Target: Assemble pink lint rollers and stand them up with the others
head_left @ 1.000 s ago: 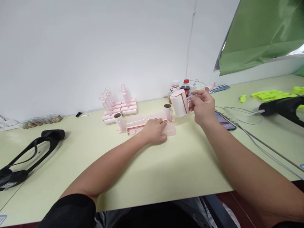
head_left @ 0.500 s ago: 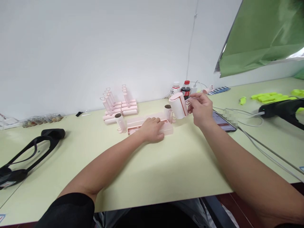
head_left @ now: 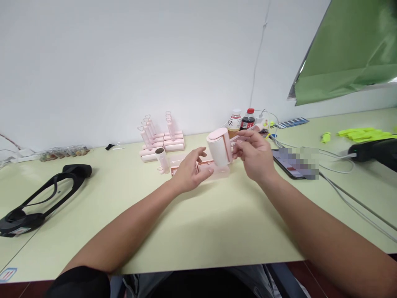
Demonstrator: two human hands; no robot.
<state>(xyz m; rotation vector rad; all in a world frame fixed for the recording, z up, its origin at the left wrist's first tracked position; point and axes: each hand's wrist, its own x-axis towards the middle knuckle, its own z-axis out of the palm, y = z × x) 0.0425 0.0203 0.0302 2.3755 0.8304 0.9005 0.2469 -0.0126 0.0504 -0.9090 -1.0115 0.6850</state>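
Observation:
My right hand [head_left: 254, 155] pinches the edge of a pink and white cylinder [head_left: 218, 148] with a brown stripe, holding it tilted above the table. Just left of it, my left hand [head_left: 192, 170] has its thumb and fingers spread, with nothing held. Beneath both lies an open pale pink box [head_left: 221, 173] with a brown-red inside, partly hidden by my left hand and the cylinder. A small clear tube with a brown rim [head_left: 161, 160] stands at the box's left end.
Pink boxes [head_left: 174, 145] with heart-topped tubes stand by the wall. Two bottles [head_left: 235, 121] are behind the cylinder. A phone [head_left: 290, 163], cables and yellow-green items [head_left: 362, 134] lie right. A black headset [head_left: 46, 198] lies left.
The cylinder in my right hand has moved left and down, over the box. My left hand has lifted off the box and its fingers have spread. The camera view has shifted slightly.

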